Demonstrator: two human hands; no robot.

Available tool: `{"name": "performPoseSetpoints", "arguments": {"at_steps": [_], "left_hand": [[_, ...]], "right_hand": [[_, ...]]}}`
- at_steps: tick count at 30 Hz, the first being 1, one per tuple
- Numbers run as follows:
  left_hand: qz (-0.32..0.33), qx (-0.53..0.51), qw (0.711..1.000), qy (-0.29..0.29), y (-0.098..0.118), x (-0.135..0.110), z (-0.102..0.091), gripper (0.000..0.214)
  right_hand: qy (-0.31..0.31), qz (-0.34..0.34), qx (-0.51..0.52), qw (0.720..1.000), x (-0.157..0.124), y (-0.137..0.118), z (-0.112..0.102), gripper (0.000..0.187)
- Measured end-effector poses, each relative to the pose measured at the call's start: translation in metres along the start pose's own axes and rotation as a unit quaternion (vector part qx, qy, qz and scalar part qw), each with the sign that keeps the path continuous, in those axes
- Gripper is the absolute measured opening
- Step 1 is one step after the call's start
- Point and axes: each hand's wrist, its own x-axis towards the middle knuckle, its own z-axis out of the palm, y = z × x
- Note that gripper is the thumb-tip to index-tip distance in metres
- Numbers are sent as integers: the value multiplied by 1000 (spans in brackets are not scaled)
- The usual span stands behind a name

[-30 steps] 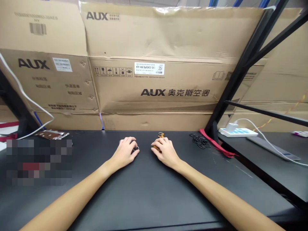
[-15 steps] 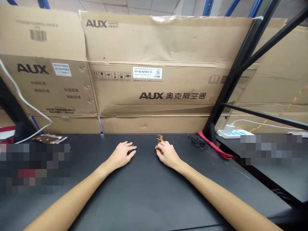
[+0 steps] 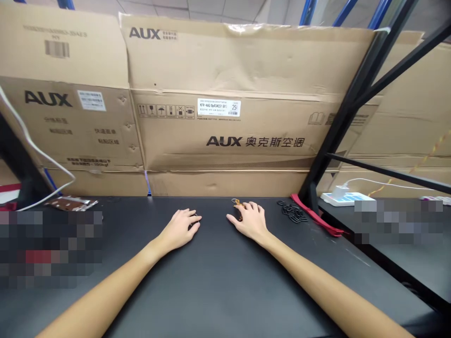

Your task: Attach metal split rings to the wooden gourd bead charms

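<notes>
My left hand (image 3: 181,227) rests low over the black tabletop (image 3: 211,281), palm down. Its fingers are stretched out, with the thumb apart from them. A thin dark ring-like thing shows in part between its thumb and forefinger; what it is, I cannot make out. To the right, my right hand (image 3: 252,219) is spread over a small orange-brown keychain (image 3: 237,202) with a metal ring at its far end. The hand hides most of the keychain, so whether the fingers touch it is unclear. Thumb and forefinger stand wide apart.
Several black rings (image 3: 294,212) lie in a pile right of my right hand, beside a red strap (image 3: 313,217). Cardboard boxes (image 3: 218,183) wall off the back. A black metal post (image 3: 338,126) rises at right, near a white power strip (image 3: 347,199). A brown packet (image 3: 70,203) lies at left.
My right hand has spread its fingers and shifted a little to the right, where before they were curled around the keychain. My left hand has hardly moved. The view has shifted slightly.
</notes>
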Motion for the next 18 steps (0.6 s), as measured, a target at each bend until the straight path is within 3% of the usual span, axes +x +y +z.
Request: {"name": "performPoseSetpoints", "arguments": {"at_steps": [5, 11, 16, 18], "left_hand": [[-3, -1, 1000, 0, 4, -1, -1, 37], [2, 5, 1000, 24, 3, -1, 1, 33], [52, -9, 996, 65, 17, -4, -6, 34], [84, -40, 994, 56, 30, -6, -10, 38]], "right_hand": [[-21, -41, 4, 999, 0, -9, 3, 45], [-34, -151, 50, 987, -7, -29, -11, 39], [-13, -220, 153, 964, -22, -44, -25, 18], [-36, -242, 217, 945, -26, -47, -27, 12]]}}
